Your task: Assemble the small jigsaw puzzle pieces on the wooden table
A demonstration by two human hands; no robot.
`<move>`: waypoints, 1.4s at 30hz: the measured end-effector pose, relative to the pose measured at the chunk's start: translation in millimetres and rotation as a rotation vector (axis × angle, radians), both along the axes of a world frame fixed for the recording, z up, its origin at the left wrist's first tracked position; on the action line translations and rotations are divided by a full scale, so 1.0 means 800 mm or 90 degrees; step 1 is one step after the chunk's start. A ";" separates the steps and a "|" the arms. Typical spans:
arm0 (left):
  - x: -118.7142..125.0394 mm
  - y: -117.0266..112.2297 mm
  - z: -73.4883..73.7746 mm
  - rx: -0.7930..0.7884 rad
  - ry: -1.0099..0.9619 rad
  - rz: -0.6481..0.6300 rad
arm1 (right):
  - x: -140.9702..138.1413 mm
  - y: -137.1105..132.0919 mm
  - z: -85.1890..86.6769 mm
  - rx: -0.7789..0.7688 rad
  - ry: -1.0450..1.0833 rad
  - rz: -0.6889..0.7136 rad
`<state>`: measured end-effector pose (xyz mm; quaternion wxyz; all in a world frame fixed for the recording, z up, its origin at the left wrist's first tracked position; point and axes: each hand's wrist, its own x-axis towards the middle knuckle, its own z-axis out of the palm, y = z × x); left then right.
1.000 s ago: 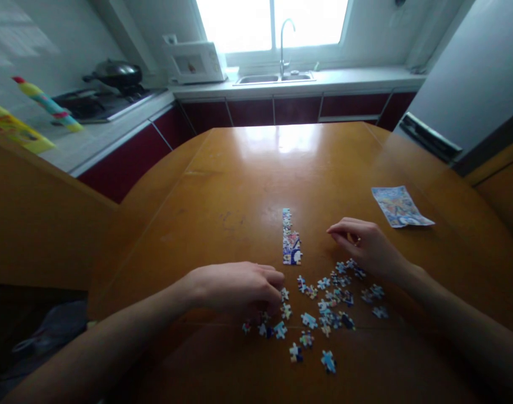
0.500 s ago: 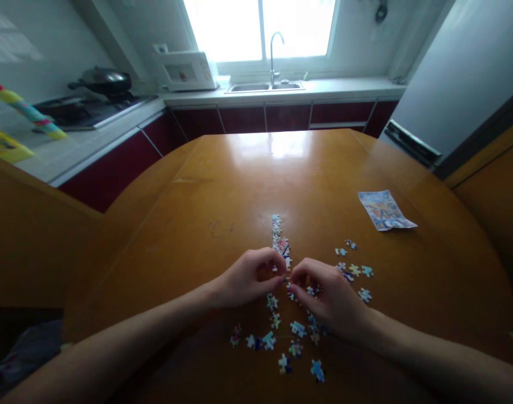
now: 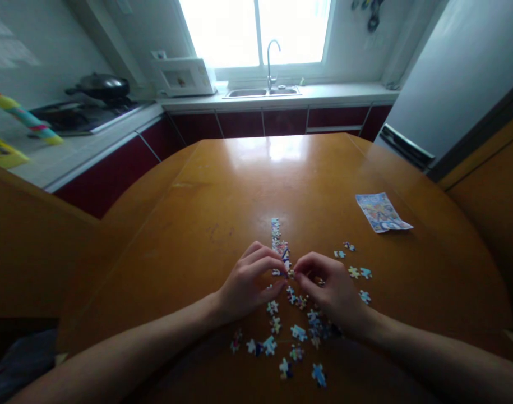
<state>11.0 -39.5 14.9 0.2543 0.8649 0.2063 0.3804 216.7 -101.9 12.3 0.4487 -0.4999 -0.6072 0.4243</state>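
A narrow strip of joined jigsaw pieces (image 3: 275, 231) runs away from me along the middle of the table. At its near end, my left hand (image 3: 252, 279) rests with thumb and index finger apart, the index tip by the strip's edge. Opposite it, my right hand (image 3: 329, 283) pinches a small puzzle piece (image 3: 291, 274) against the strip's lower right side. Whether that piece is locked in cannot be made out. Loose pieces lie about both hands, among them a blue piece (image 3: 318, 374) and a light blue piece (image 3: 299, 332). My right hand partly hides some pieces.
A creased picture sheet (image 3: 383, 212) lies on the wooden table (image 3: 222, 185) at the right. More loose pieces, such as a yellowish one (image 3: 354, 272), are beyond my right hand. Counters with a sink (image 3: 262, 92), a microwave (image 3: 183, 77) and a stove surround the table.
My left thumb and index finger have parted. My right hand has shifted slightly, with a piece now showing at its fingertips. The view has tilted a little.
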 end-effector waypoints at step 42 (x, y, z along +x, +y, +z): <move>-0.019 0.059 -0.020 0.066 0.245 0.176 | 0.028 0.125 0.005 0.390 -0.254 -0.015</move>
